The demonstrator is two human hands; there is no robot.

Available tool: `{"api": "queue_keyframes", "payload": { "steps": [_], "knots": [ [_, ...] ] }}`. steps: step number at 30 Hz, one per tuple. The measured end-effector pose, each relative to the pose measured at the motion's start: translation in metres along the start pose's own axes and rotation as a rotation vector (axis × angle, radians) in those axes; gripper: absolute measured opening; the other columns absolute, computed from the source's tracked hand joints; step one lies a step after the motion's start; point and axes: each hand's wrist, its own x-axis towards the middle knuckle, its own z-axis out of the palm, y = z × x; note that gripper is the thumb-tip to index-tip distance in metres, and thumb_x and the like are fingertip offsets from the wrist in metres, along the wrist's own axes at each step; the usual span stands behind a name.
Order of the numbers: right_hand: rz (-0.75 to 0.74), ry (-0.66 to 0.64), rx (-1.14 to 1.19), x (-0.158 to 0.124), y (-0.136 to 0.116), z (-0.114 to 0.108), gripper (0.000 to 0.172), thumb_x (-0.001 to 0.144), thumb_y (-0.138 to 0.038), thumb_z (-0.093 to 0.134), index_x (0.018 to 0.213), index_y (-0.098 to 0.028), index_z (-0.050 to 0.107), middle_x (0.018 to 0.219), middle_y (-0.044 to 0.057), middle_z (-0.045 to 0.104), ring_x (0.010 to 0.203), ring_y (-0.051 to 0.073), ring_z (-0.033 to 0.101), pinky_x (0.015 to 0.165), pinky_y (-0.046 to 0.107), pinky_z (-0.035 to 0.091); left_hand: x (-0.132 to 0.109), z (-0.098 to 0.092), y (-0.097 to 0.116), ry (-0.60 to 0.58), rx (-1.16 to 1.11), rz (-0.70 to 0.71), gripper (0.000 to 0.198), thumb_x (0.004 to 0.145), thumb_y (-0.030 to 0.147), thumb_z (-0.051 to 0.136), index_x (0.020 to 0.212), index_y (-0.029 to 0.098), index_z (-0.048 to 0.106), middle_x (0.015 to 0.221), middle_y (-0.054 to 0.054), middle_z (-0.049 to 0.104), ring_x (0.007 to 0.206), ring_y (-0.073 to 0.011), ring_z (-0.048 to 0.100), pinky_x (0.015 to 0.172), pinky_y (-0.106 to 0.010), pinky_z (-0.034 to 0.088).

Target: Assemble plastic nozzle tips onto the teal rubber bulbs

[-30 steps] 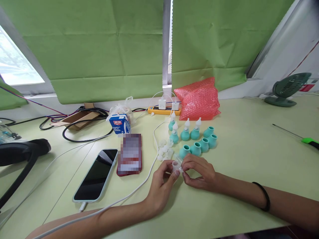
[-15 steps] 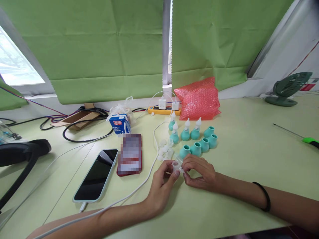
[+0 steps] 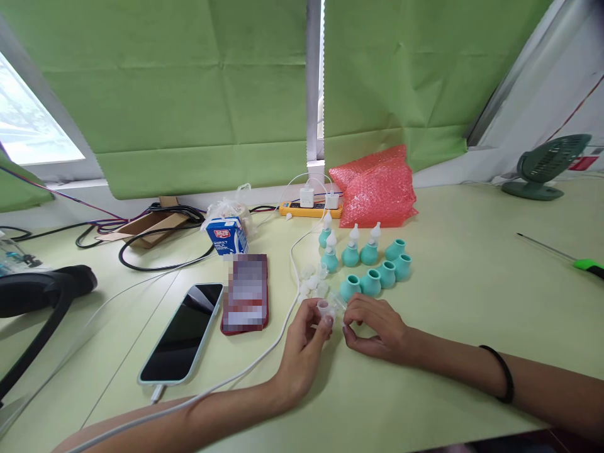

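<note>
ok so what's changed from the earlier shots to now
The left hand has shifted slightly left with the translucent cup-shaped piece, widening the gap to the right hand. Whether the right hand pinches something small is unclear. The teal bulbs, black-screened phone and milk carton stayed put.

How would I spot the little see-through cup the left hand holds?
Below the green blinds, on the pale table, find the teal bulbs. Nearer the viewer and leftward, the left hand pinches a translucent cup. Unlike the loose translucent pieces lying just beyond, it is held, its round mouth facing up.
</note>
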Motion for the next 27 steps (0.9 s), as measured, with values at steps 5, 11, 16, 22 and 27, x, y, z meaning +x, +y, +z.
{"api": "queue_keyframes", "payload": {
  "steps": [5, 11, 16, 22, 27],
  "knots": [
    [0.066, -0.062, -0.017, 0.0, 0.0, 0.001, 0.008, 0.072, -0.01, 0.047, 0.07, -0.018, 0.047, 0.051, -0.004, 0.047, 0.045, 0.007, 0.042, 0.043, 0.019, 0.034, 0.0, 0.0, 0.0, -0.002, 0.002, -0.013, 0.021, 0.079, 0.035, 0.044, 0.093, 0.019, 0.042, 0.076, -0.001, 0.046, 0.07, -0.0121, 0.044, 0.066, -0.025, 0.037],
    [0.107, -0.123, -0.026, -0.005, 0.005, 0.006, 0.005, 0.075, -0.012, 0.046, 0.073, -0.015, 0.05, 0.047, -0.006, 0.048, 0.039, 0.005, 0.041, 0.04, 0.018, 0.033, 0.001, -0.001, -0.003, -0.014, 0.019, -0.009, 0.019, 0.081, 0.032, 0.042, 0.094, 0.018, 0.041, 0.076, -0.001, 0.045, 0.07, -0.0119, 0.044, 0.066, -0.026, 0.037],
    [0.142, -0.168, -0.019, -0.007, 0.009, 0.008, 0.007, 0.076, -0.013, 0.045, 0.078, -0.014, 0.053, 0.048, -0.005, 0.05, 0.04, 0.006, 0.043, 0.041, 0.019, 0.033, 0.001, -0.001, -0.004, -0.009, 0.03, -0.004, 0.02, 0.081, 0.032, 0.041, 0.094, 0.018, 0.041, 0.077, -0.001, 0.046, 0.071, -0.0121, 0.045, 0.066, -0.026, 0.038],
    [0.192, -0.061, 0.047, -0.004, 0.001, 0.003, 0.017, 0.074, -0.014, 0.049, 0.091, -0.015, 0.051, 0.05, -0.006, 0.048, 0.038, 0.005, 0.039, 0.04, 0.018, 0.034, 0.0, 0.0, -0.004, 0.013, 0.068, 0.005, 0.022, 0.08, 0.031, 0.043, 0.096, 0.017, 0.042, 0.077, -0.002, 0.047, 0.069, -0.0116, 0.045, 0.064, -0.025, 0.04],
    [0.118, -0.186, 0.189, 0.001, -0.008, -0.008, 0.049, 0.072, -0.019, 0.051, 0.118, -0.017, 0.035, 0.069, -0.001, 0.054, 0.053, 0.008, 0.048, 0.05, 0.02, 0.041, 0.001, -0.001, -0.003, -0.05, 0.154, 0.028, 0.018, 0.076, 0.025, 0.049, 0.091, 0.016, 0.051, 0.078, -0.003, 0.053, 0.071, -0.0128, 0.049, 0.065, -0.024, 0.04]
  ]
}}
